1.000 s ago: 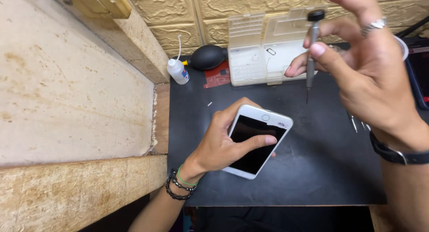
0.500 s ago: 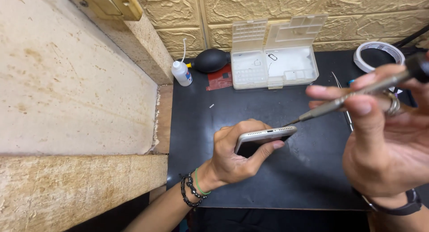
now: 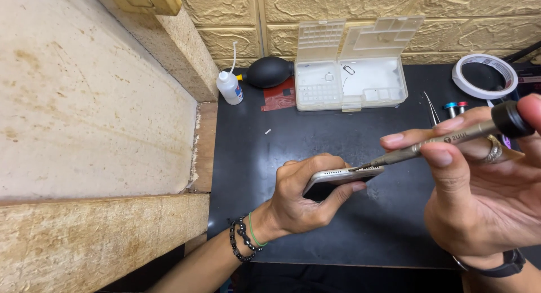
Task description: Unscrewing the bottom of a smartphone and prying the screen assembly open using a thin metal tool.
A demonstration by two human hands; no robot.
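My left hand [image 3: 307, 197] grips a white smartphone [image 3: 344, 175] tilted up on edge above a black work mat [image 3: 338, 236], its bottom edge turned toward me. My right hand [image 3: 484, 191] holds a slim metal screwdriver [image 3: 445, 142] with a black cap. The screwdriver's tip touches the phone's bottom edge near the port. A ring is on one finger of my right hand and a dark watch on that wrist. Beaded bracelets circle my left wrist.
A clear plastic parts box [image 3: 352, 73] stands open at the back of the mat. Beside it are a black rubber air blower [image 3: 269, 71], a small white dropper bottle [image 3: 230, 87], a tape roll [image 3: 484, 76], tweezers [image 3: 433, 109]. A rough wooden block [image 3: 96, 135] fills the left.
My left hand lifted the phone from lying screen-up to standing on edge. My right hand came down with the screwdriver, and its tip now rests on the phone's bottom edge.
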